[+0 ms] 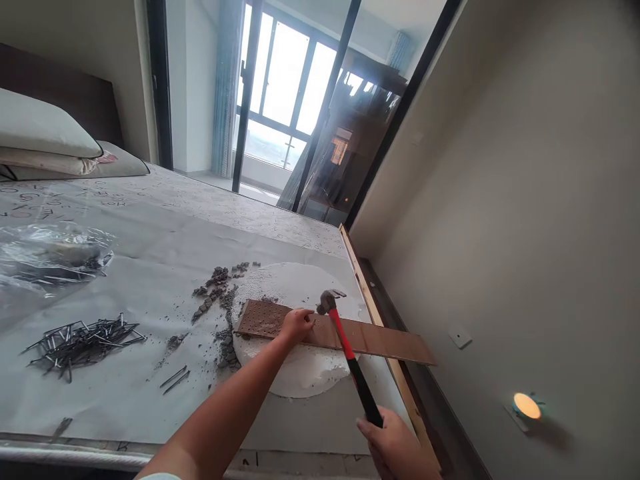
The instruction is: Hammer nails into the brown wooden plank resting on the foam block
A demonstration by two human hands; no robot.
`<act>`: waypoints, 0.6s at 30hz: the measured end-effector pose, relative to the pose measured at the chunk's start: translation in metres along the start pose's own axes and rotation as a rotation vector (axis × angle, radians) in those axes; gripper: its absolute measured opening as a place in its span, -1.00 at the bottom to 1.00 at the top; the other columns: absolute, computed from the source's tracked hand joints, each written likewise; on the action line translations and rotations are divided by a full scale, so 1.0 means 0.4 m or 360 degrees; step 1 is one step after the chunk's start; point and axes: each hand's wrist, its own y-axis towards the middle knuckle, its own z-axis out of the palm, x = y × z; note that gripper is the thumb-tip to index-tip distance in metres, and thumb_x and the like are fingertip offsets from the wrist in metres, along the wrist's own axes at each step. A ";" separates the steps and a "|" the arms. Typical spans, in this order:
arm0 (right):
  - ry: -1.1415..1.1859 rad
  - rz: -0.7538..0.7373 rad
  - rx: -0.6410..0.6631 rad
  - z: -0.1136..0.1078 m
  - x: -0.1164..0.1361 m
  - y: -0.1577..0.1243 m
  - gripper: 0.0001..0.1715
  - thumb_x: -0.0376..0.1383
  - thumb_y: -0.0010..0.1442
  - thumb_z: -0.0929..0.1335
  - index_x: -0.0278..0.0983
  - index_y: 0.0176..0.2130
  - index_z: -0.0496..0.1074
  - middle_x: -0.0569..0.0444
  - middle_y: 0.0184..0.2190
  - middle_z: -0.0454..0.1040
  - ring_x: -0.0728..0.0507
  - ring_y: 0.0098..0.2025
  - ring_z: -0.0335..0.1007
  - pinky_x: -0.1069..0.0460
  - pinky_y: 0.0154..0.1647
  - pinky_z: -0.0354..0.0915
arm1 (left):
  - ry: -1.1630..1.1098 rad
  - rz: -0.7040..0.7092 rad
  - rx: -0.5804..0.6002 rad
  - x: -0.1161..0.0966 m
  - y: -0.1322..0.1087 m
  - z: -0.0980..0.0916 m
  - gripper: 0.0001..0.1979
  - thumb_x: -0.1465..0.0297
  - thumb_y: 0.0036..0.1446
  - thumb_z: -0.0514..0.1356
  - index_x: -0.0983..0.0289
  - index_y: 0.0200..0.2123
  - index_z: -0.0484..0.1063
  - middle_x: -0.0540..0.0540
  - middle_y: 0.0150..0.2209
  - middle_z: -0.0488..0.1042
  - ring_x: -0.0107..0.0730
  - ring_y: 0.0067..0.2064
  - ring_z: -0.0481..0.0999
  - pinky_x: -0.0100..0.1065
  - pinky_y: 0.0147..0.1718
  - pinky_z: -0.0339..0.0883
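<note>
My right hand (395, 440) is wrapped round the black grip of a claw hammer (343, 333) with a red and black handle. The hammer's metal head hangs just above and right of my left fingertips. Across a round white slab (305, 375) lies a long brown plank (383, 339), its left end dotted with many small holes or nail heads. My left hand (297, 324) rests over the plank, finger and thumb pinched on a thin nail, mostly hidden by the fingers. Several loose nails lie in a pile (90, 341) to the left, with two single nails (175, 380) nearer the slab.
Grey crumbled debris (215, 290) lies along the slab's left side. A clear plastic bag (55, 257) sits at the left, on the sheet-covered surface (165, 227). A wooden rail (370, 300) runs along the right edge, before the wall. Folded bedding (45, 127) is at far left.
</note>
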 end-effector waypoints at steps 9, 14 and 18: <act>-0.0044 -0.0081 0.0031 0.015 -0.010 0.015 -0.57 0.06 -0.09 0.30 -0.24 -0.49 0.20 0.30 -0.76 -0.03 0.06 -0.70 -0.12 0.09 -0.68 -0.12 | -0.1022 -0.0368 -0.0165 0.029 0.015 -0.037 -0.70 0.44 -0.13 0.07 0.35 -0.24 0.35 -0.11 -0.63 0.24 -0.57 -0.61 0.24 -0.49 -0.59 0.14; 0.0035 0.0001 0.0034 0.023 -0.008 0.013 -0.60 0.04 -0.07 0.28 -0.22 -0.48 0.16 0.34 -0.79 -0.03 0.08 -0.77 -0.15 0.10 -0.75 -0.13 | -0.0893 -0.0320 -0.0155 0.026 0.012 -0.028 -0.71 0.43 -0.12 0.05 0.35 -0.28 0.40 -0.11 -0.67 0.23 -0.55 -0.63 0.23 -0.48 -0.60 0.13; 0.0125 0.0093 0.0080 0.057 -0.055 0.040 -0.62 -0.01 -0.11 0.33 -0.24 -0.45 0.21 0.34 -0.80 0.01 0.07 -0.78 -0.09 0.11 -0.75 -0.08 | -0.0674 -0.0226 -0.0103 0.004 0.001 -0.033 -0.73 0.45 -0.11 0.05 0.34 -0.30 0.44 -0.07 -0.68 0.28 -0.51 -0.60 0.26 -0.45 -0.58 0.16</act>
